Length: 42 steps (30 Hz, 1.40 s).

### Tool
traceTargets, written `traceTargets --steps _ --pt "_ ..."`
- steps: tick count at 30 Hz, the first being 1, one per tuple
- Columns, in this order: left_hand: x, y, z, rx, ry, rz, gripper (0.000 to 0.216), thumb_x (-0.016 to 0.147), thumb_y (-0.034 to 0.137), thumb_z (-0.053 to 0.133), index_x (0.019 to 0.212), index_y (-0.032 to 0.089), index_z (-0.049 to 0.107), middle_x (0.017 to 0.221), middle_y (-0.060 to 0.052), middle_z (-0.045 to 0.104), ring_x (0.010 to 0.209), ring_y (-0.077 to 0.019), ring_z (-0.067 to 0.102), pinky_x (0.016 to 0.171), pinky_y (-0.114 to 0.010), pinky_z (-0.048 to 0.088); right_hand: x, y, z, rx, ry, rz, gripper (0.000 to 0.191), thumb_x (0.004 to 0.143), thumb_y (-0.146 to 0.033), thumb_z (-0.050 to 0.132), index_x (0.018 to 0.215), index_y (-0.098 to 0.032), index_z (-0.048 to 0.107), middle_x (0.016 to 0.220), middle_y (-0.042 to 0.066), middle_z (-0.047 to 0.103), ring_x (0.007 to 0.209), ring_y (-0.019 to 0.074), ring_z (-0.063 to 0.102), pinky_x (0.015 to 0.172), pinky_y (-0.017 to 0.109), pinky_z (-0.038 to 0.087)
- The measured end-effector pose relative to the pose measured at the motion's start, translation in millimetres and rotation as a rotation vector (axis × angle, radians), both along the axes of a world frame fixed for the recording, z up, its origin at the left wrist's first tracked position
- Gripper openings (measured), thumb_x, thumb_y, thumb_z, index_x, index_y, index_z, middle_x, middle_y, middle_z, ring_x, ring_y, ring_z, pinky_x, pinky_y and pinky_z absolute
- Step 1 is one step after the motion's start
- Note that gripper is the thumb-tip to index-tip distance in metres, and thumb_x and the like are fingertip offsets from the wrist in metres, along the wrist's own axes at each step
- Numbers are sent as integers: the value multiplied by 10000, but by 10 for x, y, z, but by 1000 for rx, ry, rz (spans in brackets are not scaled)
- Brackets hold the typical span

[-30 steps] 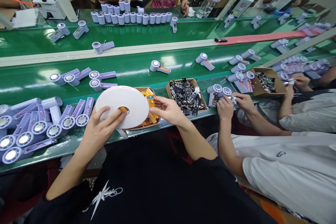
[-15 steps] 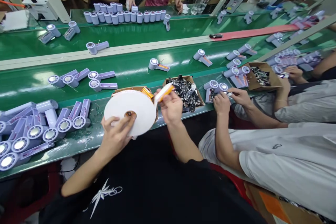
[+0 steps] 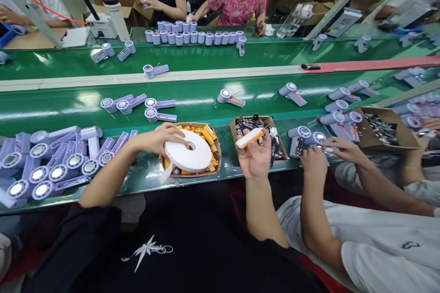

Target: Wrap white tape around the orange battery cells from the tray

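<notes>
My left hand [image 3: 161, 139] grips the left rim of a white tape roll [image 3: 200, 152], fingers on top of it. The roll lies nearly flat over a cardboard box of orange battery cells [image 3: 210, 139], and a loose tape end [image 3: 167, 173] hangs from its near left side. In my right hand [image 3: 256, 158], palm up, is an orange battery cell [image 3: 257, 136] with a strip of white foam-like tape along its upper side. Just behind this hand stands a box of small black circuit boards [image 3: 252, 121].
Lilac fan housings with handles [image 3: 48, 174] are heaped at the left, and more lie along the green conveyor [image 3: 195, 96]. At right, a co-worker's hands [image 3: 318, 158] work beside another parts box [image 3: 392, 130]. Other people sit across the line.
The tape roll has gone from upright in front of me to lying over the battery box. My right hand, holding the battery cell, is now apart from the roll. The view has shifted.
</notes>
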<state>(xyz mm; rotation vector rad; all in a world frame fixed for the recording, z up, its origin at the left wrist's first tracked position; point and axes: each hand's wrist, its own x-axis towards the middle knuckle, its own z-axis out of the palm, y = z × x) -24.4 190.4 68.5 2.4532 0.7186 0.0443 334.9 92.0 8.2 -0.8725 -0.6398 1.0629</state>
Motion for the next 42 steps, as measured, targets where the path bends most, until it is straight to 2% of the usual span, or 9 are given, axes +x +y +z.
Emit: traceTargets --steps 3,7,10,16,21,25,30,37,42 --pt "-95 -129 48 25 53 4 859 849 557 873 1635 481 535 1721 -36 532 1651 -417 331 1348 -620 257 130 -97 -64 -17 6 -36 618 778 -318 968 1312 -399 668 1199 4 832 970 167 847 778 239 696" --pt "-307 277 -39 11 53 153 608 1000 562 689 1552 309 661 1571 -91 677 1446 -308 590 1224 -439 454 143 -160 -176 -82 -16 -21 595 783 -343 960 1303 -373 672 1170 30 845 960 204 855 724 263 701" --pt "-317 701 -254 296 269 374 368 1043 403 611 1293 233 821 1454 -141 741 1362 -342 620 1185 -516 454 93 -172 -221 -111 -39 30 597 789 -362 957 1311 -372 668 1178 40 850 958 222 860 750 305 714" --pt "53 1042 -513 419 407 321 334 907 56 592 1059 175 864 1224 -224 797 1272 -392 654 1091 -579 467 35 -151 -142 -107 -93 30 582 769 -422 982 1261 -340 683 1092 72 877 988 296 866 876 477 728" --pt "677 1493 -580 417 353 230 392 899 72 596 1178 204 839 1405 -186 745 1436 -347 560 1154 -491 414 -90 449 129 2 -293 51 500 738 -382 984 1162 -277 742 1071 63 878 1063 290 851 964 478 703" --pt "1003 1901 -612 296 397 167 213 832 214 743 992 272 872 1142 -78 840 1146 -261 709 980 -321 478 -203 1250 275 48 -595 219 452 756 -363 911 1169 -221 792 1076 57 873 1022 259 842 1051 470 667" --pt "984 2133 -564 209 387 215 259 872 376 733 1070 300 882 1045 -43 860 950 -218 730 843 -273 473 -423 1929 114 -59 -973 476 441 864 -223 770 1300 -155 776 1100 85 872 1064 238 830 1073 412 630" --pt "1013 2112 -612 201 341 360 371 908 423 689 1212 309 867 1132 -58 862 1027 -240 741 852 -273 487 -632 2044 -21 -122 -1722 580 474 1080 -356 633 1544 -260 648 1337 107 819 1212 284 775 1104 390 560" --pt "1103 2124 -637 175 313 422 379 889 432 736 1208 285 876 1139 -91 859 1039 -276 747 839 -306 493 -648 2038 36 -195 -1865 592 508 1095 -388 600 1570 -210 623 1322 203 798 1226 375 758 1078 450 557"
